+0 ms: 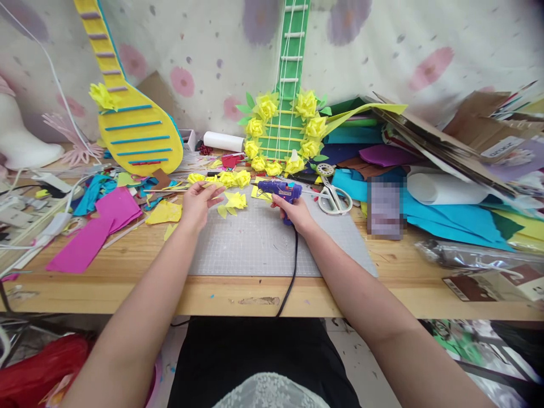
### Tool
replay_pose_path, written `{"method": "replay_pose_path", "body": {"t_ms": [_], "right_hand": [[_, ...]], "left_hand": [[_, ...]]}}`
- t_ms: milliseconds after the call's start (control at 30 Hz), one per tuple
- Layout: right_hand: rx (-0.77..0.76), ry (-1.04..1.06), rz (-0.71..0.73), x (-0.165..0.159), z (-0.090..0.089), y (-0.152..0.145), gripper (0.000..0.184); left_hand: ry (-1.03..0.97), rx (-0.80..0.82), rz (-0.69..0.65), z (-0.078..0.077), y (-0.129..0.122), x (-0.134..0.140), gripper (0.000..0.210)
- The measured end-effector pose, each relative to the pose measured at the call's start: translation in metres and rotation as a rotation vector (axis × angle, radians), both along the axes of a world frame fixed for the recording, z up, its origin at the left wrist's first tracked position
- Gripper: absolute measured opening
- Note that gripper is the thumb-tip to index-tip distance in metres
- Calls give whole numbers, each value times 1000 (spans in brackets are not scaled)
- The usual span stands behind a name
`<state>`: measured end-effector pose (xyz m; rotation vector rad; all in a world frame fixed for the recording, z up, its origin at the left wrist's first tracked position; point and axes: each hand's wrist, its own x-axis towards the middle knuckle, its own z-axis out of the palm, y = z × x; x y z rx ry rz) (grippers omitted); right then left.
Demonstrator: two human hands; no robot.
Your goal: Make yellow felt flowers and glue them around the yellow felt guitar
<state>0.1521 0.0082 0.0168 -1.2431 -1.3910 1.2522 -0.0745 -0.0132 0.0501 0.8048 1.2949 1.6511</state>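
My right hand [293, 211] is wrapped round the handle of a purple hot glue gun [278, 188]. The gun's nozzle points left, and its black cord hangs over the table's front edge. Across from the nozzle, my left hand [199, 201] has its fingers pinched together, with a small yellow paper piece [215, 184] at the fingertips. Just right of that hand, a yellow paper flower [236, 200] with pale leaves lies on the grey cutting mat [255, 243]. More yellow flowers [229, 179] lie in a row behind it.
A green paper guitar [291, 85] ringed with yellow flowers leans at the back; a yellow lute-like instrument [140, 136] stands left. White-handled scissors [335, 198] lie right of the mat. Magenta sheets [117, 209] lie left, blue sheets [446, 218] and stacked cardboard [437, 136] right.
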Motion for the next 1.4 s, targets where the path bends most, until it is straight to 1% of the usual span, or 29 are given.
{"method": "replay_pose_path", "body": {"t_ms": [133,233,367,500,667,1000,1400], "right_hand": [[19,-56,32,-3,2,-4,42],[39,-100,78,-5,2,-8,41],[90,-144,142,-8,2,-12,38],[146,-150,196,-12,-1,-13,36],[172,-147,206,-12,-4,-13,38],[173,-174,225,-12,-1,-15,39],[126,-166,147,-11,-4,-11,41]], "left_hand": [[62,13,105,-14,0,18,24],[70,19,119,-19,-3,25,24],[85,-9,147,-22,-9,26,24],[162,15,143,-28,-13,25,20],[228,52,131,-33,-12,25,17],[266,96,145,-34,-12,25,13],[322,103,102,-39,-12,26,17]]}}
